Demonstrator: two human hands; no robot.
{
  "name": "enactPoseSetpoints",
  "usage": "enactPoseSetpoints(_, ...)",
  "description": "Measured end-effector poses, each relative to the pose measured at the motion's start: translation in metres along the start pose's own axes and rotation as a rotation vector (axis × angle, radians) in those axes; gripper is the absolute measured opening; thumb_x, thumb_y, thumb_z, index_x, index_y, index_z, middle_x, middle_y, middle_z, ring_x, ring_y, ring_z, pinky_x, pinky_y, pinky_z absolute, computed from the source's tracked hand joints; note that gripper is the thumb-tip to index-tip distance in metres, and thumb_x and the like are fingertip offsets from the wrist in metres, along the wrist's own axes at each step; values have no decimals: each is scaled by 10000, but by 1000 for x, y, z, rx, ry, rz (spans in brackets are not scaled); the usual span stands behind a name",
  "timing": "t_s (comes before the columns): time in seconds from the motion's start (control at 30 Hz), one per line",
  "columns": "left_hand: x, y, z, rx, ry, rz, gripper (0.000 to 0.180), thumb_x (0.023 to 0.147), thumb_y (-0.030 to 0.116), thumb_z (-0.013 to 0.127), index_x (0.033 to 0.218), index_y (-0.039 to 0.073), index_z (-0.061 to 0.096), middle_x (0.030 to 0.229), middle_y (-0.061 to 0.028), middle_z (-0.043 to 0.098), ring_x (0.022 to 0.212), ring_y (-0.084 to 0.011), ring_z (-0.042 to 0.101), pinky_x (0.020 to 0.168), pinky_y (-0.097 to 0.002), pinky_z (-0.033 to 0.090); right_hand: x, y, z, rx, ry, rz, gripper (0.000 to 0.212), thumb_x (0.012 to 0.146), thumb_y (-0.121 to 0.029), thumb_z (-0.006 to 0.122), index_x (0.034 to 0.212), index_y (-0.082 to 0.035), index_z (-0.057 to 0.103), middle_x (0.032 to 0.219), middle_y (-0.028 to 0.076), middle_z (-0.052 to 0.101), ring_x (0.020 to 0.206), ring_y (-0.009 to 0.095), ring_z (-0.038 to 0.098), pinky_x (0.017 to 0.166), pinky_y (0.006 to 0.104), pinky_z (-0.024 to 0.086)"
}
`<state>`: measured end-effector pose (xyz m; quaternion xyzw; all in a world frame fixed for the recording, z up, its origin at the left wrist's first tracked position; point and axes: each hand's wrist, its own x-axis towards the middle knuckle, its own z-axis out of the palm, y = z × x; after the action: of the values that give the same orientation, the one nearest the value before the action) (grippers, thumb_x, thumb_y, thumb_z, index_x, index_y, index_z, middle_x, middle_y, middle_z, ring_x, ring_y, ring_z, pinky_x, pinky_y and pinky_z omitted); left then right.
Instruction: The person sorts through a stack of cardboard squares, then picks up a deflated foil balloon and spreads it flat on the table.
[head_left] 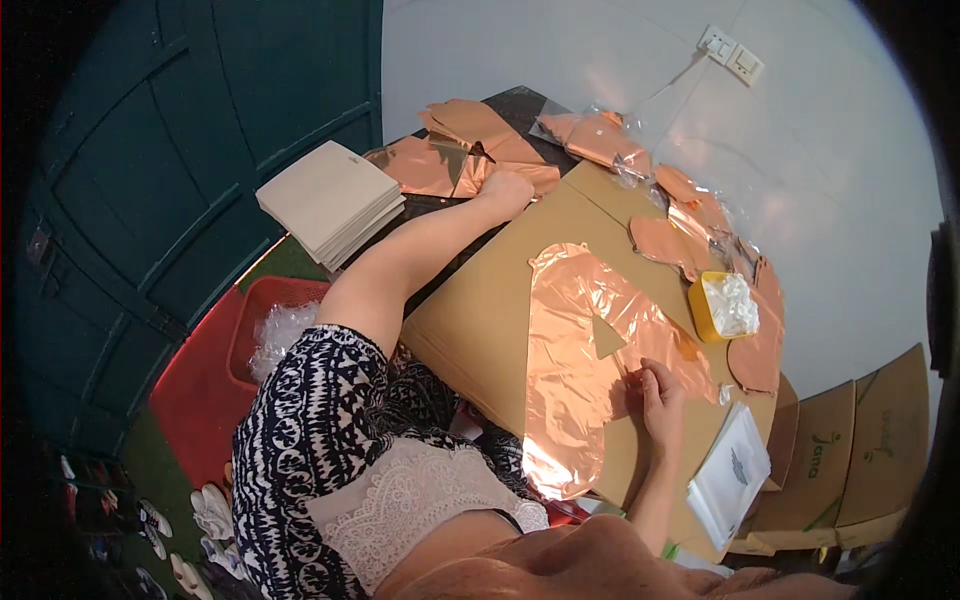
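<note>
My left arm, in a patterned sleeve, reaches to the far side of the table. There my left hand (508, 190) is closed on the edge of a copper-coloured foil balloon (425, 165) in a loose pile; its fingertips are partly hidden. Closer to me, a flat, shiny letter-shaped foil balloon (560, 375) with a triangular opening lies on the cardboard. Its lower end reaches the cardboard's near edge. At its right side, my right hand (662, 398) has curled fingers pressed together; whatever they may hold is too small to make out.
A stack of beige sheets (330, 195) sits left of the pile. Along the wall lie bagged foil balloons (600, 138) and a yellow box (705, 310) of white pieces. White packets (730, 475) lie at right, near cardboard boxes (840, 460). A red basket (245, 330) stands left.
</note>
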<state>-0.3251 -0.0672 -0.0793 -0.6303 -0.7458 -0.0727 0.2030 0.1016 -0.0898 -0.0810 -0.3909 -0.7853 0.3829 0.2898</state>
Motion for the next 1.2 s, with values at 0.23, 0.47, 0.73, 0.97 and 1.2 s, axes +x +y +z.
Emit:
enactPoseSetpoints(0.23, 0, -1, -3, 42, -85, 25, 156, 744, 125, 576, 792, 67, 712, 838, -111, 691, 803, -238, 673, 655, -364, 530, 0, -4, -1, -58, -7, -36, 213, 908, -89, 512, 1060, 30, 602, 868, 113, 656, 800, 177, 632, 740, 286, 496)
enactPoseSetpoints(0.47, 4, -1, -4, -19, -72, -60, 172, 767, 128, 547, 779, 65, 707, 824, -111, 690, 788, -243, 675, 632, -372, 533, 2, 5, -2, -72, -12, -18, 226, 904, -95, 517, 1072, 31, 602, 892, 115, 660, 825, 179, 632, 754, 284, 492)
enactPoseSetpoints(0.73, 10, 5, -3, -132, 61, -116, 164, 772, 116, 528, 764, 13, 655, 804, -134, 684, 745, -288, 673, 619, -411, 532, 0, -4, -3, -74, -18, -32, 235, 910, -97, 509, 1080, 39, 598, 897, 112, 660, 820, 179, 633, 757, 285, 494)
enactPoseSetpoints(0.97, 0, 5, -17, -74, -161, 27, 222, 777, 164, 532, 830, 17, 689, 846, -159, 683, 782, -302, 671, 662, -424, 530, 0, -10, -1, -83, -15, -30, 234, 906, -88, 509, 1079, 44, 596, 891, 113, 659, 816, 181, 634, 749, 283, 497)
enactPoseSetpoints(1.2, -6, 17, -46, -167, -357, -133, 575, 852, 499, 438, 968, -11, 679, 1040, -249, 627, 991, -347, 605, 817, -463, 465, -1, -6, -2, -48, -16, 3, 225, 902, -81, 512, 1064, 49, 599, 887, 117, 656, 818, 178, 629, 749, 286, 496)
